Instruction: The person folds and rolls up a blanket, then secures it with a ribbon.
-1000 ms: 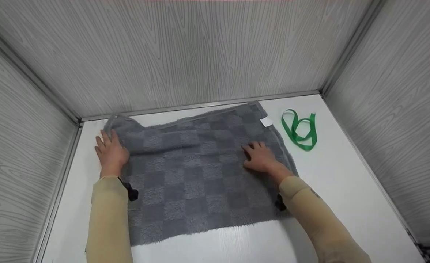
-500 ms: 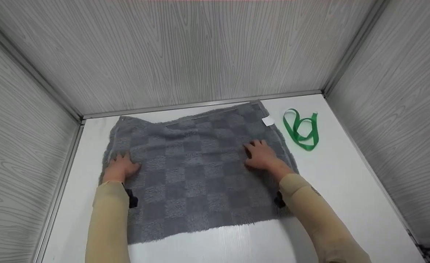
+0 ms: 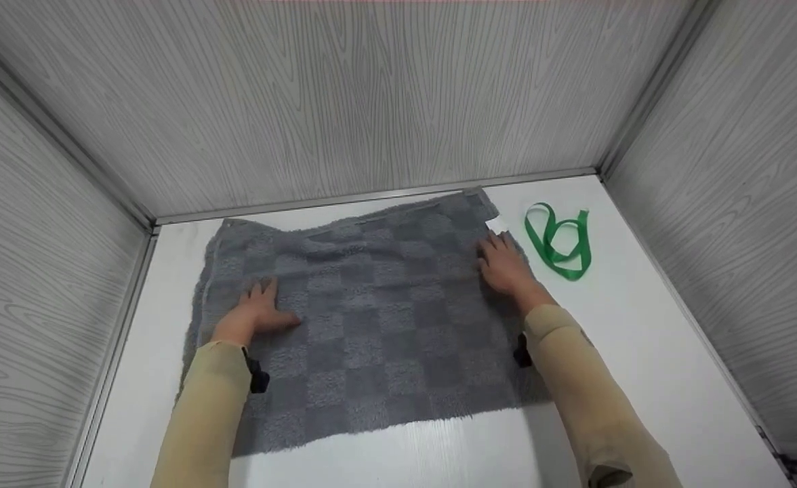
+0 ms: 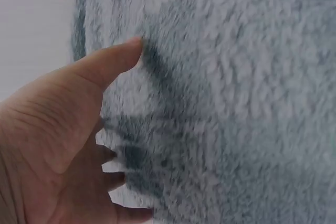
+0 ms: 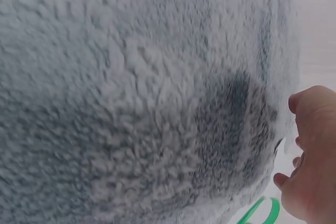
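A grey checkered towel (image 3: 378, 325) with a plush surface lies spread over the white table, its far edge wavy and slightly rumpled. On its left part is my left hand (image 3: 257, 313), fingers spread and thumb pointing right; the left wrist view shows the thumb (image 4: 118, 60) extended close over the pile. My right hand (image 3: 503, 266) is at the towel's right side, fingertips right at a white tag (image 3: 497, 224) on the edge. In the right wrist view the right hand (image 5: 315, 150) appears beside the towel's edge, holding nothing visible.
A loosely looped green ribbon (image 3: 571, 272) lies on the white table (image 3: 642, 339) to the right of the towel. Grey wood-grain panels (image 3: 371, 95) wall in the table at the back, left and right.
My left hand has come down from the towel's far left corner and shifted right, and that corner has flattened and spread. My right hand has moved up and right toward the tag.
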### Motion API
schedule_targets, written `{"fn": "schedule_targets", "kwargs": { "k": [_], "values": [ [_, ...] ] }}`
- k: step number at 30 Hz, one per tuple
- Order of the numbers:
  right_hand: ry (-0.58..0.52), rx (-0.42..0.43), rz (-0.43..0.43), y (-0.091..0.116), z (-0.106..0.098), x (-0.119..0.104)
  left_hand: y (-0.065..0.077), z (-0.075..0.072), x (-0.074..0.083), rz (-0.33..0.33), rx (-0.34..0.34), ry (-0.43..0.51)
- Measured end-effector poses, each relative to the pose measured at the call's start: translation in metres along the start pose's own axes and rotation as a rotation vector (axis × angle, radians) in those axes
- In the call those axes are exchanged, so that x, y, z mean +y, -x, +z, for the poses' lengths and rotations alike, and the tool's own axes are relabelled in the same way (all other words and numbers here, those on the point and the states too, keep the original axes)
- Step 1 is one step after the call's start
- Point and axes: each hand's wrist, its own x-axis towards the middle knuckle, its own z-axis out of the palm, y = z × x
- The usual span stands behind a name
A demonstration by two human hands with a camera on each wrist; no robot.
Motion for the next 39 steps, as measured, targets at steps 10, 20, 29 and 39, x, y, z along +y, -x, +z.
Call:
{"fn": "schedule_targets", "kwargs": {
  "k": [10, 20, 29, 39],
  "values": [
    [0.191, -0.122, 0.148, 0.001, 0.001, 0.009, -0.002, 0.010, 0.002, -0.005, 0.003, -0.031],
    [0.102, -0.126, 0.229, 0.004, 0.000, 0.007, -0.002, 0.008, 0.007, -0.031, -0.018, -0.026],
    [0.091, 0.020, 0.106, 0.003, 0.019, 0.023, 0.002, 0.008, 0.008, -0.054, -0.027, -0.007],
    [0.084, 0.001, 0.030, 0.018, 0.019, 0.021, 0.004, 0.021, -0.003, 0.005, 0.068, -0.055]
  ]
}}
